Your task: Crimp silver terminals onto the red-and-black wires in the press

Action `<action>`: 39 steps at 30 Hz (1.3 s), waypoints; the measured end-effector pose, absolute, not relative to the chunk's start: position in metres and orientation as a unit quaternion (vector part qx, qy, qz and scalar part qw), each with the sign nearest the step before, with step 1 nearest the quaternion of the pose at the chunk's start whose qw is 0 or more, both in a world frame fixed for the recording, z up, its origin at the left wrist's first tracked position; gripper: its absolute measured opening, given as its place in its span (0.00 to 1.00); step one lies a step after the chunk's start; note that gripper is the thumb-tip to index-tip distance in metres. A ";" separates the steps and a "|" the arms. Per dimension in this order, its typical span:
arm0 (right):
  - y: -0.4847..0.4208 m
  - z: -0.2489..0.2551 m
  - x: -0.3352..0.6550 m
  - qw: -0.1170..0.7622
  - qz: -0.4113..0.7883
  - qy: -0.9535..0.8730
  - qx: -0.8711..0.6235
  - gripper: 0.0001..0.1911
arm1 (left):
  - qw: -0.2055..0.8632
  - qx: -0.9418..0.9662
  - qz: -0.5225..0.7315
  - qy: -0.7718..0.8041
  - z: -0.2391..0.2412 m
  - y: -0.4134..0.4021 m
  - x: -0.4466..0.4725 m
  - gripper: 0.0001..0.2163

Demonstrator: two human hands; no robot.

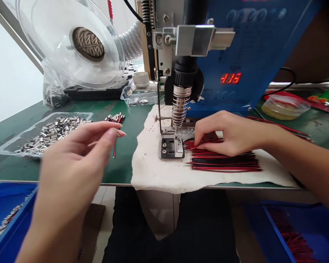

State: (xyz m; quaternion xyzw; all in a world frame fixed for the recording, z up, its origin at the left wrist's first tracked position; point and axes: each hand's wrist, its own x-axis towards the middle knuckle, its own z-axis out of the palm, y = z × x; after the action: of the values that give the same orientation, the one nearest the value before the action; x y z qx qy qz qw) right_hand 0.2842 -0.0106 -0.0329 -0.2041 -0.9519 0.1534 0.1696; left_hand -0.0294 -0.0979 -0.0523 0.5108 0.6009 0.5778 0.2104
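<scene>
My left hand point(76, 157) is raised over the bench, thumb and fingertips pinched together. Whatever is between them is too small to make out. Just past the fingertips lies a bunch of wires with metal connectors point(117, 117). My right hand point(227, 135) pinches the end of a red wire above a row of red and black wires point(224, 162) on a white cloth point(153, 171). To the left of that hand is a soldering machine's iron point(181, 100), pointing down at a small metal fixture point(178, 146) on a black base.
A clear tray of metal connectors point(52, 137) stands at the left, with a smaller clear tray point(139, 98) behind. A large clear reel point(57, 47) and the blue machine housing point(235, 58) rise at the back. Blue bins point(13, 226) flank my legs below the bench edge.
</scene>
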 end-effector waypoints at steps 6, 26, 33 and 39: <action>-0.007 -0.034 0.287 0.160 0.167 -0.948 -0.217 0.07 | 0.353 0.497 0.594 0.525 -0.057 -0.088 0.028 0.08; -0.026 -0.042 0.262 0.298 0.221 -0.885 -0.280 0.08 | 0.382 0.510 0.578 0.509 -0.073 -0.080 0.048 0.14; -0.040 -0.049 0.251 0.344 0.217 -0.840 -0.359 0.11 | 0.423 0.498 0.567 0.501 -0.075 -0.079 0.043 0.13; -0.041 -0.054 0.251 0.356 0.127 -0.860 -0.343 0.07 | 0.433 0.510 0.553 0.497 -0.068 -0.073 0.042 0.11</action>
State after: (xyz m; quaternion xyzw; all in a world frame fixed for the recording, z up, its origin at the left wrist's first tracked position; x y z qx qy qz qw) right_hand 0.2510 -0.0407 -0.0537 -0.3426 -0.8602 0.1270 0.3558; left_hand 0.0417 -0.0733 -0.0682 0.5103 0.4970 0.5527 0.4326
